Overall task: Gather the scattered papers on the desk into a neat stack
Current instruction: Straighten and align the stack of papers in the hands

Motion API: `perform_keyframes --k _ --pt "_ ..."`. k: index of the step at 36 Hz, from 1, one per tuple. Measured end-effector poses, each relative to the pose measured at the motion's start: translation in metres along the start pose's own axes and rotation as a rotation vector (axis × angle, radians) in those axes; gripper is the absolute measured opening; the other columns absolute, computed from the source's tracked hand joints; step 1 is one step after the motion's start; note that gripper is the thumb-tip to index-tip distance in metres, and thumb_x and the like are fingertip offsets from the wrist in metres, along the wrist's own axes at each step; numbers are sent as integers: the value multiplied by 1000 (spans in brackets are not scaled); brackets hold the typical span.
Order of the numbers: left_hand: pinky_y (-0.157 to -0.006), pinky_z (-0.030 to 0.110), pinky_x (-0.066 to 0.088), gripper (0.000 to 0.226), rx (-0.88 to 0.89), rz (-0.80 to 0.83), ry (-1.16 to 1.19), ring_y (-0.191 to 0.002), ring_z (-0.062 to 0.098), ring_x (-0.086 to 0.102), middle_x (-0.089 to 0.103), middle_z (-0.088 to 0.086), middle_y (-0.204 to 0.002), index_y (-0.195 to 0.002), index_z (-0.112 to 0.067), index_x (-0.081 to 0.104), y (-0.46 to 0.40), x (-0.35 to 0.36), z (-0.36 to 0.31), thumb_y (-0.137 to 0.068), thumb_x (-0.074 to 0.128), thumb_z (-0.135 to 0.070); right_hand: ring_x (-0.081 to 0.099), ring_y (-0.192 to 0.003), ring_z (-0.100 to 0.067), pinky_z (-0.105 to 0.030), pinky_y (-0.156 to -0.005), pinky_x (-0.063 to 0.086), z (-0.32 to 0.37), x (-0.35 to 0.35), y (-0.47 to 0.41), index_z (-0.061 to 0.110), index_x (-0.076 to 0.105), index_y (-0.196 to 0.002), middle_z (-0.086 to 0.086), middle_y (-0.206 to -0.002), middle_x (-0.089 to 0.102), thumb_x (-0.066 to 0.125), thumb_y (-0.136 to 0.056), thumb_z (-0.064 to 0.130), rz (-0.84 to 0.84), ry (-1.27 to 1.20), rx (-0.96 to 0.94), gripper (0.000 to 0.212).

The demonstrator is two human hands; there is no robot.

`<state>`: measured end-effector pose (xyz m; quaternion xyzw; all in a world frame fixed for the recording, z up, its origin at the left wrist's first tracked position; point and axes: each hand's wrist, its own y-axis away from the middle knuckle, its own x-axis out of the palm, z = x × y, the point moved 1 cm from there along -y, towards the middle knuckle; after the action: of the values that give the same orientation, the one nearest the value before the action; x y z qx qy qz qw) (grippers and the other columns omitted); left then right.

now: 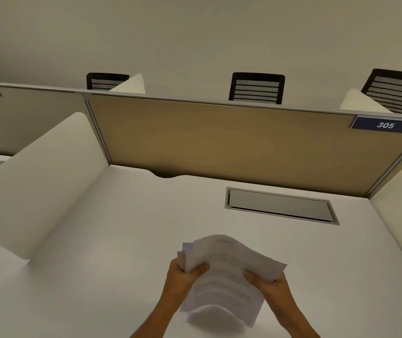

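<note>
A bundle of white printed papers is held up above the white desk, low in the middle of the view. The sheets are uneven, with corners fanning out at the top left and the lower edge blurred. My left hand grips the bundle's left edge, thumb on the top sheet. My right hand grips the right edge, thumb also on top. No loose sheets show on the desk surface.
A grey cable hatch is set into the desk at the back right. A tan partition with a "305" label closes the far side; white dividers stand left and right. Black mesh chair backs show beyond the partition.
</note>
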<state>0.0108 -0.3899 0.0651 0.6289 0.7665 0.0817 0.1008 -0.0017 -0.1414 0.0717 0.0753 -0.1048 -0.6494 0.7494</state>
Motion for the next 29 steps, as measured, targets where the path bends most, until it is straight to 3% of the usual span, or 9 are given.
perform_keyframes --k 5,10,16,20,23,25,27,29 --pt "-65 29 63 40 -23 58 -55 -84 16 75 79 -4 -90 -100 -29 73 3 2 8 -64 85 -41 76 -100 -20 -28 -73 63 -4 2 2 26 75 -113 -3 -110 79 91 -65 34 42 34 14 51" --pt "-59 24 61 33 10 -59 -16 -77 14 75 79 -5 -84 -88 -32 77 1 -2 3 -60 82 -49 78 -92 -17 -21 -69 61 5 0 2 29 80 -102 -2 -101 81 90 -62 38 -29 32 -10 42" --pt "-62 25 61 26 -54 40 -56 -84 15 75 79 -3 -90 -99 -26 75 3 1 16 -75 83 -33 76 -100 -18 -27 -74 63 -6 2 3 27 76 -111 -1 -109 80 90 -70 30 52 72 38 44" --pt "-70 27 62 36 -94 75 -58 -94 16 73 78 -4 -99 -106 -28 72 3 0 24 -73 82 -38 76 -98 -15 -28 -75 63 -14 0 2 29 75 -111 2 -108 79 87 -70 38 3 151 56 44" --pt "-88 31 59 41 -159 238 -141 -109 19 68 74 -2 -114 -118 -25 67 -3 -6 28 -79 81 -28 77 -90 -13 -26 -71 62 -21 1 -2 30 79 -98 2 -100 81 82 -82 28 -62 212 77 17" --pt "-95 36 57 51 -164 322 -153 -114 21 66 72 -1 -120 -123 -23 64 -8 -14 24 -76 83 -28 77 -88 -17 -31 -74 63 -24 -1 -6 27 79 -93 -1 -96 82 81 -85 26 -105 254 96 9" --pt "-88 33 60 62 -108 297 -94 -110 20 69 70 -1 -122 -124 -28 59 -16 -22 11 -69 87 -36 78 -86 -19 -40 -79 64 -21 -4 -13 20 78 -97 -3 -94 81 81 -82 34 -106 325 117 20" --pt "-85 31 59 85 -35 152 -72 -108 18 67 59 2 -133 -138 -29 39 -25 -28 -6 -68 88 -29 78 -81 -21 -44 -78 65 -10 -7 -20 13 78 -96 -5 -91 81 80 -83 37 -80 434 116 27"
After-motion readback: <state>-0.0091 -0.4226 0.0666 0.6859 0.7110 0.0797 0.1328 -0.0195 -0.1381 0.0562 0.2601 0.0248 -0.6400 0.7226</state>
